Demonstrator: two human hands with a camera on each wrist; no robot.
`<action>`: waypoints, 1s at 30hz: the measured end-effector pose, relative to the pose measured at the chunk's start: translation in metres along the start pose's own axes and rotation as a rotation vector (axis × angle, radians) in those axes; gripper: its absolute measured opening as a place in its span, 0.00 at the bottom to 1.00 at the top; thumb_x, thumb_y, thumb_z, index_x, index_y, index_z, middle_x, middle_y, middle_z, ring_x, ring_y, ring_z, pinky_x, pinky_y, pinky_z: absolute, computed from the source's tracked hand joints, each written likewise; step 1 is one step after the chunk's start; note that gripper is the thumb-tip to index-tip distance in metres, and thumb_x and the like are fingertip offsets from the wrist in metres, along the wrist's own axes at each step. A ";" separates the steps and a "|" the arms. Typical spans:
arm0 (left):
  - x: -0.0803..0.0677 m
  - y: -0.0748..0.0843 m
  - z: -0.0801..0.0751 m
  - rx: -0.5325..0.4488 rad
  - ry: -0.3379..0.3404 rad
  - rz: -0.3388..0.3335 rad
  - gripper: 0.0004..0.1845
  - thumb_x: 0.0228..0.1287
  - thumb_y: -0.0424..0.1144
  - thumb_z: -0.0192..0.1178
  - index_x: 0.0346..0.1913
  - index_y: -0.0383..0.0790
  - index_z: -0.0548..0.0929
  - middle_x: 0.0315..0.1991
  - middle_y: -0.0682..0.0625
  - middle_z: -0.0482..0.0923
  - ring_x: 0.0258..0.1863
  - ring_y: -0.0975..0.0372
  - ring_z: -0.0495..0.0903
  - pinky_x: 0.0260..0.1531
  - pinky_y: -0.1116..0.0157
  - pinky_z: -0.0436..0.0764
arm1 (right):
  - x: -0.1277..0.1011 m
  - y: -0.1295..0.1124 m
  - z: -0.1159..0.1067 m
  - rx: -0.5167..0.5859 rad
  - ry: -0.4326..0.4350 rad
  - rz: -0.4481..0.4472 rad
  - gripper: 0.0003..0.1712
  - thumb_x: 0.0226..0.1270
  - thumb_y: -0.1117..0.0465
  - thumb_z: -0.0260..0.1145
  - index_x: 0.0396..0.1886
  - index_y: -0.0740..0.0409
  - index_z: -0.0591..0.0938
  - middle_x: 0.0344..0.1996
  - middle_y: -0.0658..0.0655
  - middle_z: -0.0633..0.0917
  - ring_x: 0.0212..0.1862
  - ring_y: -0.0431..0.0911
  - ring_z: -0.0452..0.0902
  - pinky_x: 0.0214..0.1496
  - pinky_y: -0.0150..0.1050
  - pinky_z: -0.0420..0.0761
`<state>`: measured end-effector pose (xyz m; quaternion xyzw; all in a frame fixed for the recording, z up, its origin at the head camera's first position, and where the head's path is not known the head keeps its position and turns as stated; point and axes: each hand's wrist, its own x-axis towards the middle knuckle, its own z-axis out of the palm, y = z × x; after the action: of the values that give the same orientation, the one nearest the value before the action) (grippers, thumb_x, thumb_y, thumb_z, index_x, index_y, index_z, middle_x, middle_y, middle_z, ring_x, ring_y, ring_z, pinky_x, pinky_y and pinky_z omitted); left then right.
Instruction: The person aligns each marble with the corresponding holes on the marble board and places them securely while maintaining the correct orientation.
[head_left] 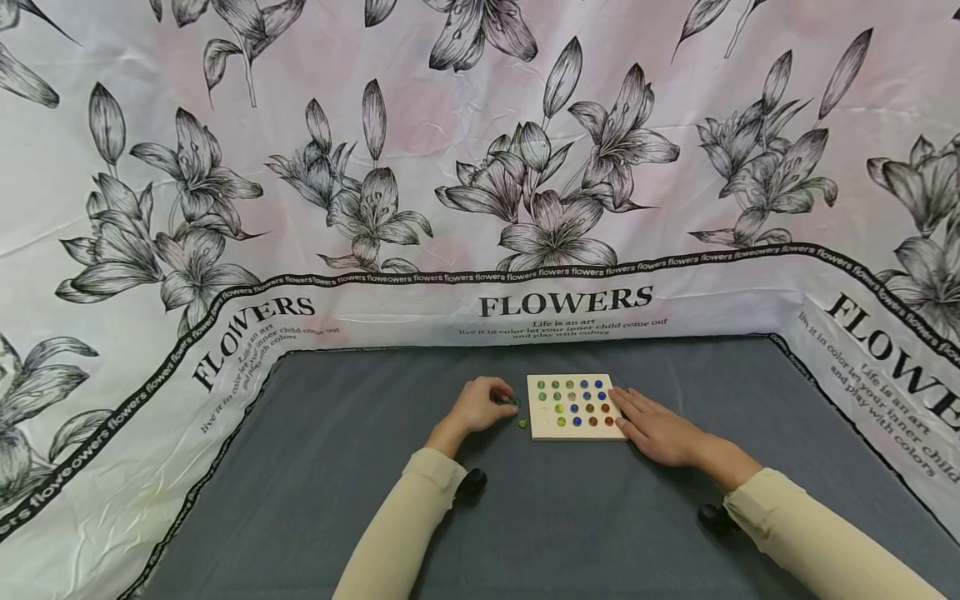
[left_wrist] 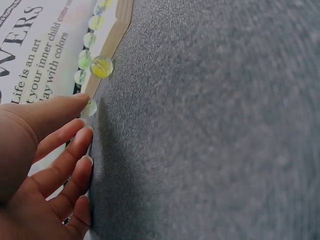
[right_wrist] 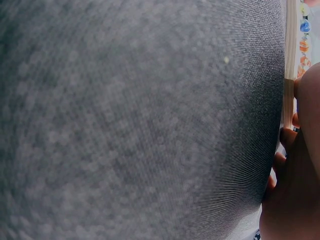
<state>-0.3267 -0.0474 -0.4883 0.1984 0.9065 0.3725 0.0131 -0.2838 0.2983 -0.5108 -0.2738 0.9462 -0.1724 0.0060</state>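
The right hand [head_left: 660, 429] is lying flat at 3 o'clock of the wooden board [head_left: 573, 406], fingers straight and together, probably keeping it from sliding. At 9 o'clock, the left hand [head_left: 480, 404] is pinching a green marble [head_left: 514, 401]. A yellow marble [head_left: 522, 423] is waiting beside the board.

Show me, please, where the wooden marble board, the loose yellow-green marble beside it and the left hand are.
wooden marble board [head_left: 542, 430]: head view, bare front-left corner.
yellow-green marble [head_left: 522, 423]: head view, its middle.
left hand [head_left: 480, 403]: head view, back of hand.
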 end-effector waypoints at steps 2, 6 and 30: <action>0.000 0.002 0.000 0.001 0.010 -0.004 0.12 0.64 0.37 0.72 0.47 0.36 0.88 0.39 0.46 0.85 0.37 0.59 0.80 0.41 0.59 0.79 | 0.000 0.000 -0.001 0.000 0.006 -0.007 0.35 0.86 0.48 0.45 0.80 0.65 0.58 0.78 0.69 0.59 0.77 0.70 0.51 0.74 0.66 0.56; 0.001 0.003 0.003 0.020 0.029 -0.026 0.10 0.63 0.37 0.73 0.45 0.38 0.89 0.35 0.50 0.84 0.35 0.60 0.79 0.40 0.59 0.78 | -0.001 -0.002 -0.003 0.002 0.002 -0.002 0.35 0.86 0.47 0.45 0.81 0.65 0.57 0.78 0.69 0.59 0.78 0.70 0.50 0.74 0.65 0.55; -0.004 0.003 0.007 0.011 0.064 -0.018 0.05 0.67 0.38 0.70 0.42 0.41 0.88 0.35 0.52 0.85 0.33 0.63 0.81 0.38 0.62 0.79 | -0.004 -0.011 -0.007 0.004 0.033 -0.027 0.33 0.85 0.53 0.49 0.78 0.69 0.60 0.76 0.73 0.62 0.75 0.74 0.53 0.71 0.69 0.58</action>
<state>-0.3213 -0.0427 -0.4918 0.1783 0.9102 0.3735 -0.0134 -0.2758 0.2938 -0.5007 -0.2834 0.9421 -0.1789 -0.0114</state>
